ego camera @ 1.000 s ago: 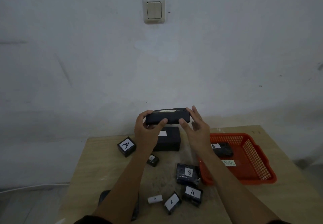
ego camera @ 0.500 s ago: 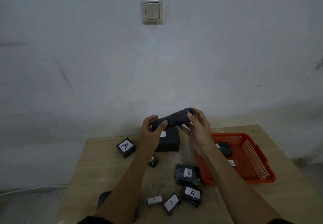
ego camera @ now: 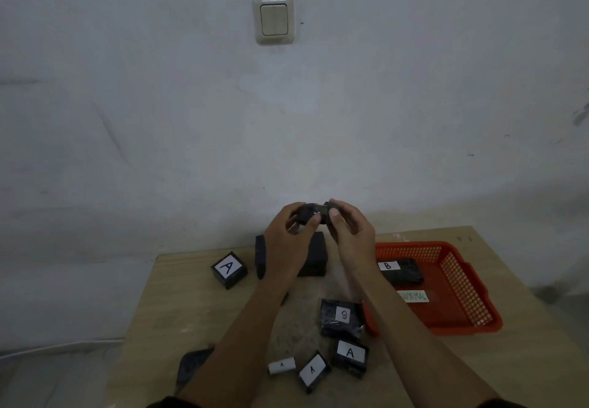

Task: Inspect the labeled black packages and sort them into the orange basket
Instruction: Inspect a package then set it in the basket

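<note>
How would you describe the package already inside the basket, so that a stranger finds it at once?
Look at the orange basket on the right side of the wooden table. In its far left part lies one flat black package with a white label reading B. It is the only package inside the basket; the other packages all lie on the table, and another white label lies beside it.
</note>
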